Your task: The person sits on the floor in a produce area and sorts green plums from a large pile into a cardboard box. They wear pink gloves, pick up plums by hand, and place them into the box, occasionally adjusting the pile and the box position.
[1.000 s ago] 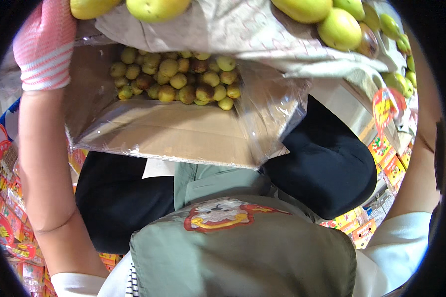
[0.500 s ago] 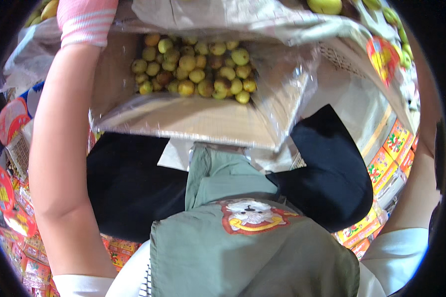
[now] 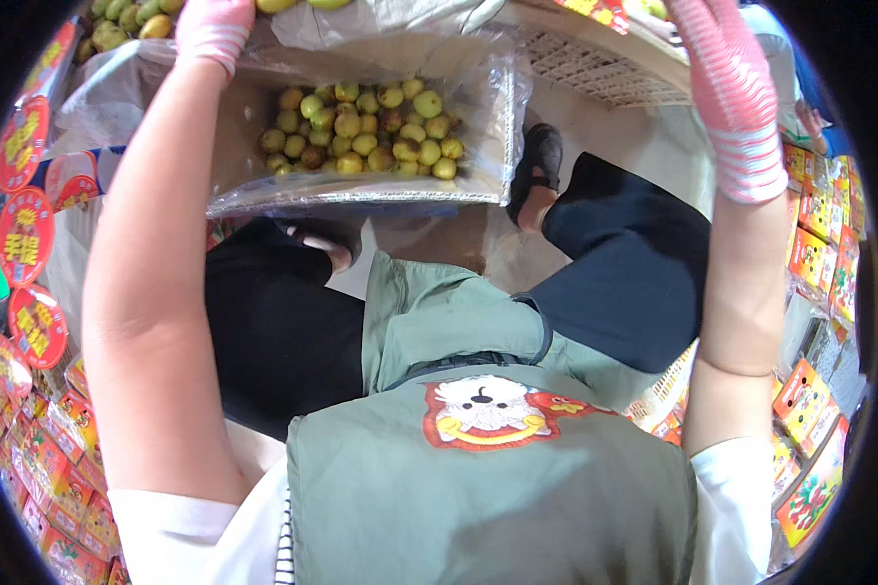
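Both my arms raised. My left hand (image 3: 215,27), in a pink ribbed knit glove, rests at the far rim of the plastic-lined cardboard box (image 3: 361,190); its grip I cannot tell. Small round yellow-green fruit (image 3: 366,132) fills the box. My right hand (image 3: 732,93), gloved too, hangs above, fingers hidden.

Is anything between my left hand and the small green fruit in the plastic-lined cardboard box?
Nothing visible. The pink-gloved left hand is at the plastic-lined cardboard box's upper left edge, with the small green-yellow fruit lying uncovered just beside it.
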### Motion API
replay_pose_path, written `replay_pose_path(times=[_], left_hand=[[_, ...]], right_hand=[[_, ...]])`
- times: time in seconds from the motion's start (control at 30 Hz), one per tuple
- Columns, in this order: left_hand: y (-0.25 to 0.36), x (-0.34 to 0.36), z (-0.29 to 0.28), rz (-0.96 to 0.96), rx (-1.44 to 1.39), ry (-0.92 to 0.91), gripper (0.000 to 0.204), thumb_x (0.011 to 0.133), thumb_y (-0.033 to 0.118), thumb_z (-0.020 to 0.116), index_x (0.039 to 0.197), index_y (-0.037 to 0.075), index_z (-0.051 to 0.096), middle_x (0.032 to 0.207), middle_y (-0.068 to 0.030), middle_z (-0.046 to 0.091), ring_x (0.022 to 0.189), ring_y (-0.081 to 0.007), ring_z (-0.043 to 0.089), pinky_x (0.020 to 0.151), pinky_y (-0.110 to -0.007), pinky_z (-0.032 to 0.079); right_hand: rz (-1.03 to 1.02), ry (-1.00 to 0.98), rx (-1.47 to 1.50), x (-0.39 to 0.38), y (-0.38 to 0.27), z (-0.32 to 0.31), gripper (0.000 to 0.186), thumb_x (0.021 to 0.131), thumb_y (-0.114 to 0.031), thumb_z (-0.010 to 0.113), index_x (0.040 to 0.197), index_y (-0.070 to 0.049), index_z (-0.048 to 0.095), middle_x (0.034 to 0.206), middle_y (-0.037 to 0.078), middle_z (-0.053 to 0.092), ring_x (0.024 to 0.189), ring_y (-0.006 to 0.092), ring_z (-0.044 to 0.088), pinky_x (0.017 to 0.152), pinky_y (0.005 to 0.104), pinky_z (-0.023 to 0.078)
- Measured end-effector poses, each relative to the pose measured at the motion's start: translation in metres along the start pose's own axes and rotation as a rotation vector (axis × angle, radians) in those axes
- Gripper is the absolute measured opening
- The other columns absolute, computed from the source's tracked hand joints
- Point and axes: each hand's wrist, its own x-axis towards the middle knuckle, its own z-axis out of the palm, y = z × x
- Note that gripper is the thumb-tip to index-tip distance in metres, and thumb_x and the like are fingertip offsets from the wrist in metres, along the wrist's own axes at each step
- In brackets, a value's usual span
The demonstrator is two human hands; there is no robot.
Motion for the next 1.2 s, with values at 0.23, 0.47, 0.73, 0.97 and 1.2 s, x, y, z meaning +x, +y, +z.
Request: replay_pose_path(times=[0.23,0.47,0.73,0.97,1.2], left_hand=[[0.009,0.002,-0.019,0.068,0.221,-0.141,0.043,0.098,0.032,0.057,0.14,0.023,0.053,0.139,-0.017,0.054,0.13,-0.0355,0.05,0.107,-0.041,0.044],[0.024,-0.005,-0.029,-0.167,0.179,-0.269,0.052,0.094,0.027,0.061,0.144,0.025,0.048,0.14,-0.0149,0.052,0.13,-0.0342,0.051,0.107,-0.041,0.043],[0.053,-0.022,-0.055,-0.226,0.02,-0.358,0.058,0.088,0.023,0.067,0.142,0.013,0.05,0.136,-0.0185,0.057,0.129,-0.0336,0.053,0.107,-0.04,0.043],[0.087,-0.021,-0.068,-0.176,0.132,-0.33,0.056,0.09,0.028,0.067,0.142,0.018,0.051,0.149,-0.0167,0.046,0.132,-0.0351,0.049,0.109,-0.042,0.042],[0.108,-0.024,-0.058,-0.019,0.249,-0.363,0.059,0.086,0.026,0.071,0.141,0.02,0.051,0.149,-0.0191,0.044,0.135,-0.0409,0.043,0.11,-0.047,0.041]], right_hand=[[0.083,-0.016,0.124,-0.019,-0.027,-0.003,0.042,0.102,-0.021,0.053,0.142,-0.01,0.052,0.143,0.012,0.055,0.135,0.0272,0.048,0.115,0.0374,0.032],[0.0,0.118,0.16,-0.005,-0.055,-0.014,0.04,0.098,-0.023,0.059,0.135,-0.009,0.059,0.134,0.019,0.059,0.125,0.0338,0.056,0.107,0.0385,0.043],[0.322,-0.164,0.07,0.024,0.014,-0.007,0.038,0.098,-0.026,0.053,0.133,-0.013,0.061,0.127,0.016,0.065,0.115,0.032,0.063,0.101,0.0349,0.048],[0.456,-0.183,0.033,0.043,0.054,0.042,0.037,0.094,-0.03,0.055,0.127,-0.017,0.066,0.117,0.015,0.07,0.107,0.0303,0.067,0.096,0.0365,0.05],[0.539,-0.625,0.041,0.091,0.074,0.051,0.036,0.086,-0.027,0.069,0.119,-0.011,0.07,0.112,0.011,0.072,0.104,0.0233,0.068,0.093,0.0326,0.052]])
